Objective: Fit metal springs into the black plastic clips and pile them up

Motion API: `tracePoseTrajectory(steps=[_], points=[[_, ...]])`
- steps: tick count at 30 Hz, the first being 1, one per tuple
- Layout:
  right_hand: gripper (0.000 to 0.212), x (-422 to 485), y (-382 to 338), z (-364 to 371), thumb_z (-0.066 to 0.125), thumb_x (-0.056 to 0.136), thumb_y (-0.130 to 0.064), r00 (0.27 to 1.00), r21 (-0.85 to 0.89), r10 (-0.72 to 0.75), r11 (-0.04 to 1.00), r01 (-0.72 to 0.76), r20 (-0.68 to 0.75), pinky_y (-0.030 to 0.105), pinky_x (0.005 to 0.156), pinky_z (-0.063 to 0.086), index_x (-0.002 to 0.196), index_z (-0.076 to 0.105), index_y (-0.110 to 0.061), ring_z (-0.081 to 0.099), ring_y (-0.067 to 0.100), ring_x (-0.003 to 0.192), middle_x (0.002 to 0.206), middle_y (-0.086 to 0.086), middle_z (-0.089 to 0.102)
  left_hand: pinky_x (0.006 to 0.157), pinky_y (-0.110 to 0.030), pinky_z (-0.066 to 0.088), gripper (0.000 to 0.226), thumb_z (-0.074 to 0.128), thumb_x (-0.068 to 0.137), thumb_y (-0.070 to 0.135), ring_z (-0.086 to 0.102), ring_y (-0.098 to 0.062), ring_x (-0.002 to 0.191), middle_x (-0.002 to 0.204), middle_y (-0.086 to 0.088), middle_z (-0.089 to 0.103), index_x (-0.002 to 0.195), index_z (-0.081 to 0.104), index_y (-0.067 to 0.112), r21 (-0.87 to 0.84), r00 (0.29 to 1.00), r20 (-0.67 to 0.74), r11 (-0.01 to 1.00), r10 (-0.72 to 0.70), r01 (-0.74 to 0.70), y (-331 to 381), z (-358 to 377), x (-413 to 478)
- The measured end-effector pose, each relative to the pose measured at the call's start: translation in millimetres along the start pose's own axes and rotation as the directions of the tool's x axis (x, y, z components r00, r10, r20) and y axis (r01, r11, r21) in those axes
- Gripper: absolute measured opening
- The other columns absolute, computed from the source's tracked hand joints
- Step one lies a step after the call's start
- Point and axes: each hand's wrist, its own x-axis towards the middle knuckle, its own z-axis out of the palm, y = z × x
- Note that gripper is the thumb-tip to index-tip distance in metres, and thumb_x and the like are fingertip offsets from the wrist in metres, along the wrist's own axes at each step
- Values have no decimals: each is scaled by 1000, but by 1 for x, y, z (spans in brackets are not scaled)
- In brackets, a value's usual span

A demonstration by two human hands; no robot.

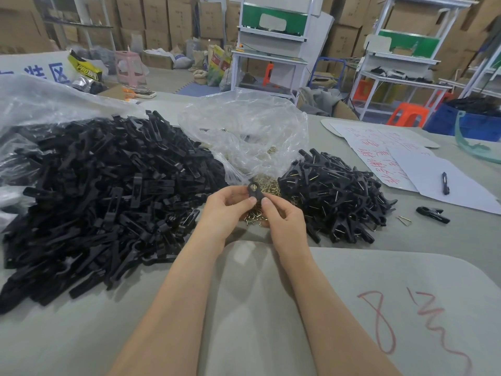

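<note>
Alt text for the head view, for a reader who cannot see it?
The left hand and right hand pinch a black clip above a heap of springs on a grey table. A big pile of black clip parts lies left, a smaller pile of sprung clips right, a clear bag behind.

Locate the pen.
Head view, right side: the pen lies on the white paper sheet, right of the assembled clip pile and just beyond a lone black clip.

On the bench [433, 240] we list: heap of clip halves [95, 191] at left; spring heap [268, 185] at centre, before the bag [244, 131]; sprung clip pile [336, 196] right of it; papers [406, 164] farther right, pen [445, 183] on them.
</note>
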Motion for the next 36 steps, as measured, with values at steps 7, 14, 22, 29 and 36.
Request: tracePoseTrajectory(steps=[7,14,22,29,36], points=[[28,2,-2,-4,52,96,-10,997,116,67,991,-70,28,18,57,44,77,71,-18,51,6,59,66,-3,59,63,-15,53,18,63,88,2,67,-4,65,75,2,69,102,63,14,-145,1000,15,989,-26,28,6,2,-4],[31,6,3,-8,49,94,-14,987,193,147,969,-156,59,32,53,24,68,65,-16,37,10,49,50,-4,42,93,-36,52,17,67,87,10,62,-18,91,98,-2,65,97,69,24,144,984,146,982,104,-125,12,0,-11],[7,-1,2,-7,59,91,-21,977,-363,-143,929,78,-156,19,68,41,87,64,-19,55,-3,71,77,-11,61,65,-14,55,8,58,89,-3,70,-9,70,81,-8,68,93,62,3,-587,985,-125,810,-117,21,20,-10,-2],[44,-8,2,5,55,91,-48,990,-849,-9,512,128,143,34,101,30,129,55,-25,37,21,114,120,1,43,77,-21,57,24,58,88,-4,66,-20,100,105,-17,63,112,58,-7,-805,965,-61,585,-255,103,22,-13,-2],[20,-7,3,5,58,92,-38,993,-817,-52,566,115,104,30,96,28,100,66,-22,40,20,112,112,-3,49,86,-21,50,10,58,93,13,62,-6,88,93,-1,69,101,63,10,-735,964,-54,664,-261,138,19,-14,-2]])
